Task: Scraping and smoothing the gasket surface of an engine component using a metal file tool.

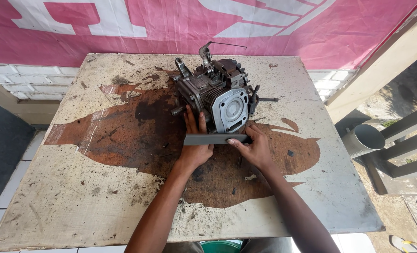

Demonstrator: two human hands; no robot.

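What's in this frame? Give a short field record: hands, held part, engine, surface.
left hand: fingers up against engine side, under strip's left end
right hand: on strip's right end
held part: flat dark grey metal strip, level, across engine front
engine: small grey metal engine block, round bore facing camera
surface: worn, stained white tabletop

A worn, rust-stained table [100, 197] stands before a pink banner [171, 28]; a grey pipe [363, 139] lies right, beside grey rails [408, 140]
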